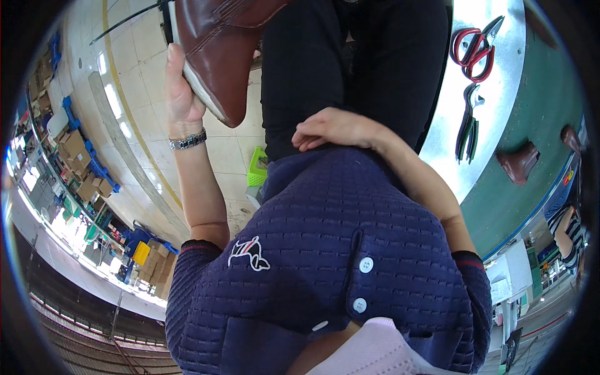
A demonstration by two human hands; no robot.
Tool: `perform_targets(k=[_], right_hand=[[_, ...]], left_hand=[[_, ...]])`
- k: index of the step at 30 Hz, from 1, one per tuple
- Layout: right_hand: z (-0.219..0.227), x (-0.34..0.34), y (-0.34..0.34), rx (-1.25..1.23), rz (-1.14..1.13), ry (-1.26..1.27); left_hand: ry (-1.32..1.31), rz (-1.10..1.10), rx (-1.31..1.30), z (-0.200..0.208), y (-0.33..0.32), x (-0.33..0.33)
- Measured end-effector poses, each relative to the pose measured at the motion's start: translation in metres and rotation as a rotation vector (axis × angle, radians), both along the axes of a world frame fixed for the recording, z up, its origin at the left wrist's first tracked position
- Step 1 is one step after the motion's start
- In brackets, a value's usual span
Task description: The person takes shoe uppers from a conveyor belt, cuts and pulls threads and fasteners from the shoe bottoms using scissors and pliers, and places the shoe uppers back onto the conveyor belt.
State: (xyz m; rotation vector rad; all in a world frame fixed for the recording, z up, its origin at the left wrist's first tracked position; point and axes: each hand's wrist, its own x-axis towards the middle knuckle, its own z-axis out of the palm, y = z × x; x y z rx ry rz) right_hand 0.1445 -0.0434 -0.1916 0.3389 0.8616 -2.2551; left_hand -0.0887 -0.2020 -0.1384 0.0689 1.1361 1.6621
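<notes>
Nearest the camera, at the bottom edge, pale pink face mask [369,350], then navy short-sleeved textured shirt [300,206] with white buttons [366,265], seen from above. Beyond, black trousers [300,69] on seated legs. At upper left, held up beside the left leg above tiled floor [150,81]: brown leather shoe [219,65], toe pointing toward the torso, white sole edge facing left, rest cut off by the top of the view. Left hand [185,94] gripping the shoe from the sole side, one digit upright along the white edge; cannot tell the exact placing of those behind. Metal watch [187,141] on that wrist. Right hand [334,128] resting on the lap, fingers loosely curled, half open. To the right, on a shiny metal surface [509,69], red-handled scissors [482,45] and, just below, dark-handled pliers [469,115]. Farther right, on a green tabletop [487,215], another brown shoe [520,164]. Near the far-right rim, another person's striped sleeve [570,255]. Far left, cardboard boxes [74,150].
</notes>
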Motion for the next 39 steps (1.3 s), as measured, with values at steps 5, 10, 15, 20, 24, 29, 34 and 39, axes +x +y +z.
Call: perform_targets(k=[5, 10, 15, 20, 24, 29, 34, 39], right_hand=[[0.012, 0.068, 0.088, 0.592, 0.014, -0.290], [0.062, 0.139, 0.136, 0.717, -0.396, -0.327], [0.031, 0.201, 0.098, 1.904, -0.291, -0.318], [0.016, 0.213, 0.061, 2.077, -0.122, -0.313], [0.008, 0.218, 0.068, 2.112, -0.350, -0.318], [0.008, 0.203, 0.095, 1.915, -0.228, -0.336], [0.032, 0.196, 0.105, 1.363, -0.365, -0.650], [0.061, 0.160, 0.082, 1.127, -0.780, -0.423]], left_hand=[[-0.002, 0.077, 0.022, -0.009, -0.013, -0.009], [-0.063, 0.074, -0.001, -0.011, -0.007, -0.002], [-0.085, 0.049, -0.130, -0.026, 0.008, 0.019], [0.042, 0.033, -0.229, -0.016, 0.044, 0.041], [0.303, -0.149, -0.347, 0.003, 0.072, 0.058], [0.456, -0.172, -0.306, 0.004, 0.083, 0.088], [0.381, 0.040, -0.242, -0.006, 0.094, 0.130], [0.397, 0.046, -0.222, -0.023, 0.106, 0.138]])
